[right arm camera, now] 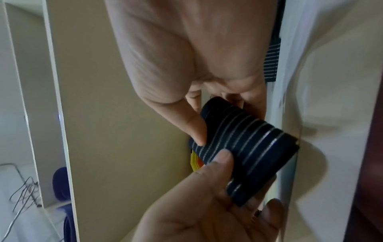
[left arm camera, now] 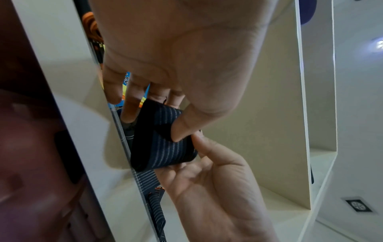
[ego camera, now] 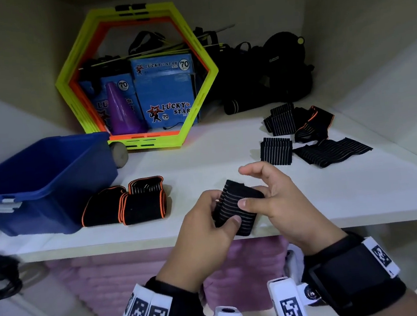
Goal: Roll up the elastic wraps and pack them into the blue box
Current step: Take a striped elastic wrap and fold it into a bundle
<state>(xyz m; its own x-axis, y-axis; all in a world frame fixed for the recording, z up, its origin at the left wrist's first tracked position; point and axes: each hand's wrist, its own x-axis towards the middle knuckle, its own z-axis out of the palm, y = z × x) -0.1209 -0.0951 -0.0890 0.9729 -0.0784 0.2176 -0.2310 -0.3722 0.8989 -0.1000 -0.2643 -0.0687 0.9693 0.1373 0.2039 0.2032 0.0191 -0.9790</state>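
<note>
A black elastic wrap with thin pale stripes (ego camera: pixel 235 206), rolled into a short cylinder, is held just above the shelf's front edge. My left hand (ego camera: pixel 208 215) grips its near end, thumb (right arm camera: pixel 221 160) on top. My right hand (ego camera: pixel 270 195) pinches the far side with its thumb (left arm camera: pixel 186 126), index finger raised clear. The roll (left arm camera: pixel 163 144) (right arm camera: pixel 248 147) fills both wrist views. The blue box (ego camera: pixel 42 180) stands at the left on the shelf. Two rolled orange-edged wraps (ego camera: pixel 104 206) (ego camera: pixel 145 203) lie beside it. Several unrolled wraps (ego camera: pixel 277 150) (ego camera: pixel 330 151) (ego camera: pixel 282 119) lie at the right.
At the back stand yellow and orange hexagon rings (ego camera: pixel 137 77) around blue cartons (ego camera: pixel 167 92) and a purple cone (ego camera: pixel 122 110). Black gear (ego camera: pixel 270 74) is piled back right. The white shelf (ego camera: pixel 201 153) ends at its front edge (ego camera: pixel 108 246). Pink towels (ego camera: pixel 112 278) lie below.
</note>
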